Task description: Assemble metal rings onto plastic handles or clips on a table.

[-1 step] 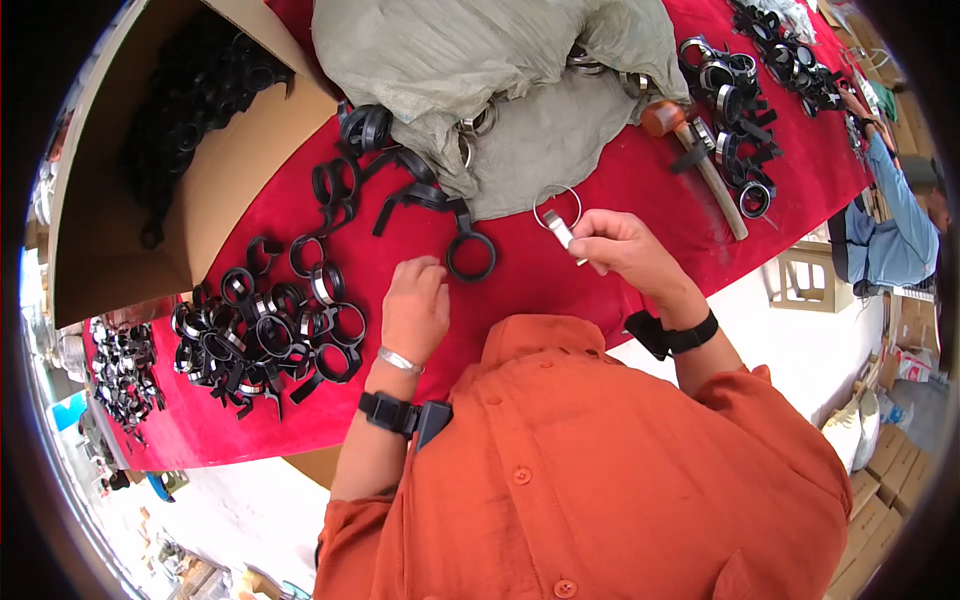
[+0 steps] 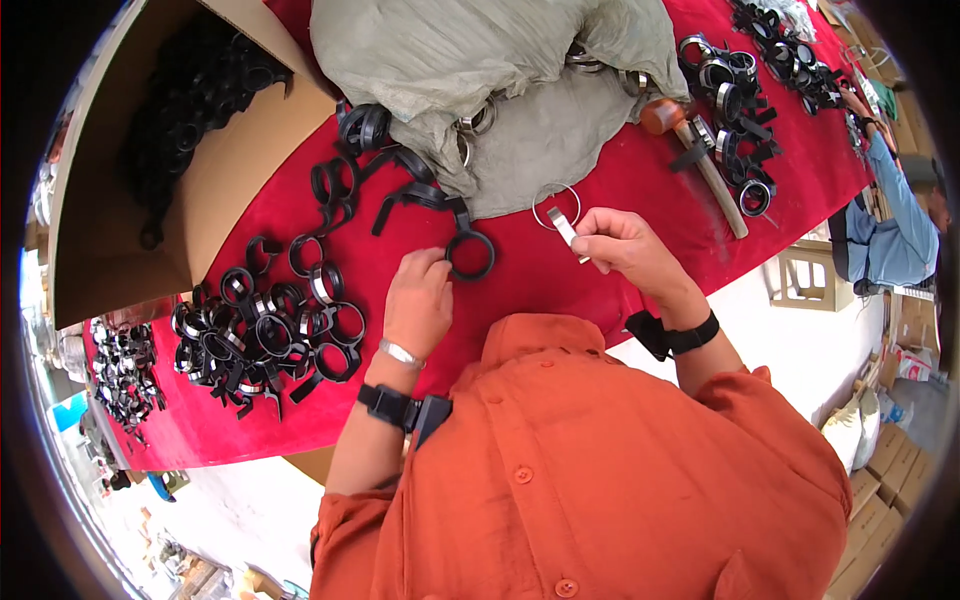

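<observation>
In my right hand (image 2: 620, 245), thumb and fingers pinch a thin silver metal ring (image 2: 578, 200) by its flat, shiny tab, holding it above the red cloth. My left hand (image 2: 418, 297) has its fingers curled and bunched at the left edge of a black ring (image 2: 488, 268) that lies on the cloth. The fingertips meet its rim, though how firm the grip is does not show. Joined black rings with straps (image 2: 420, 195) lie just beyond this hand. A grey-green sack (image 2: 540, 160) spreads out ahead, with silver rings (image 2: 482, 120) showing at its opening.
At the left stand a cardboard box (image 2: 265, 140) of black parts and a heap of black-and-silver rings (image 2: 270, 335). A mallet (image 2: 712, 180) lies right of the sack beside more rings (image 2: 735, 100). Another person's blue sleeve (image 2: 888, 175) reaches in at the far right.
My left hand has moved slightly up and right, to the edge of the black ring. My right hand, with the metal ring, has barely shifted.
</observation>
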